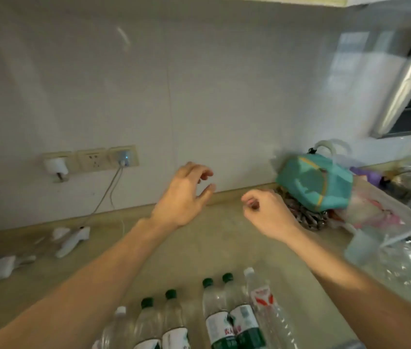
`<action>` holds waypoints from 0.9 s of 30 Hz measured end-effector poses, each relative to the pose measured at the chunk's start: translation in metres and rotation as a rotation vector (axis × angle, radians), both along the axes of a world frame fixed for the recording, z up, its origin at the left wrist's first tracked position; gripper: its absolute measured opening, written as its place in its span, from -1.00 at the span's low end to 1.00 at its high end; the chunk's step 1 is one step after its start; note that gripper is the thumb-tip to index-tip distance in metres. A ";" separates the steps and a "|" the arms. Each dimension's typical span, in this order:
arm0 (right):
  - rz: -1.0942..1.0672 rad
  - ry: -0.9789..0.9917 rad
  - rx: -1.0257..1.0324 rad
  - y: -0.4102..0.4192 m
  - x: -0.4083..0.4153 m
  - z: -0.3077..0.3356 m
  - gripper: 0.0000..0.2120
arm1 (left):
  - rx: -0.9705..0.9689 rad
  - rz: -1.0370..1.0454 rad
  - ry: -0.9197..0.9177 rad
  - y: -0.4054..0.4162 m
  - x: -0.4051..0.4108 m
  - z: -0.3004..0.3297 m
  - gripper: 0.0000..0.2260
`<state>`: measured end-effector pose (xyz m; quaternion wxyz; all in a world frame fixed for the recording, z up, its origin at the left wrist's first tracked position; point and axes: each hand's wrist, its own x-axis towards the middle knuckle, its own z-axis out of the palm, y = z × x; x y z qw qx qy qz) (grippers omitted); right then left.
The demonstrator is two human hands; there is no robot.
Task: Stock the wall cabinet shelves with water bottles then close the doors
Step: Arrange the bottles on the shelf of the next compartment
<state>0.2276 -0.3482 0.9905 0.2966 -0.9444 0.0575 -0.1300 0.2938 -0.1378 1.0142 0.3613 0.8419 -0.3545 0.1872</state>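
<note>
- Beige countertop [207, 238] under a white tiled wall [199, 84].
- Your left hand [183, 197] hangs loosely spread; your right hand [266, 212] is curled, empty.
- Water bottles [214, 316] stand at the counter's near edge, below both hands.

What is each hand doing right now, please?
Left hand: open, fingers spread and relaxed, holding nothing.
Right hand: fingers curled, nothing visibly held.

bottles [218, 321]: clear, four dark-green caps, white-and-green labels with red characters | two more bottles [262, 298]: white caps (one with a red-and-white label) | pouch [315, 183]: teal with yellow stripes | counter [222, 238]: beige, faintly mottled | wall [149, 84]: white tile | socket plates [93, 159]: cream
</note>
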 end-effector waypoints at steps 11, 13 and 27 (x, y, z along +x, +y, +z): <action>-0.034 0.706 0.113 -0.047 -0.028 -0.177 -0.34 | 0.618 0.203 0.967 -0.032 -0.034 -0.221 -0.40; -0.038 0.793 0.124 -0.046 -0.034 -0.193 -0.21 | 0.586 0.266 1.076 -0.035 -0.043 -0.241 -0.25; -0.075 0.728 0.371 -0.053 -0.031 -0.214 -0.63 | 0.123 0.475 1.319 -0.024 -0.057 -0.256 -0.33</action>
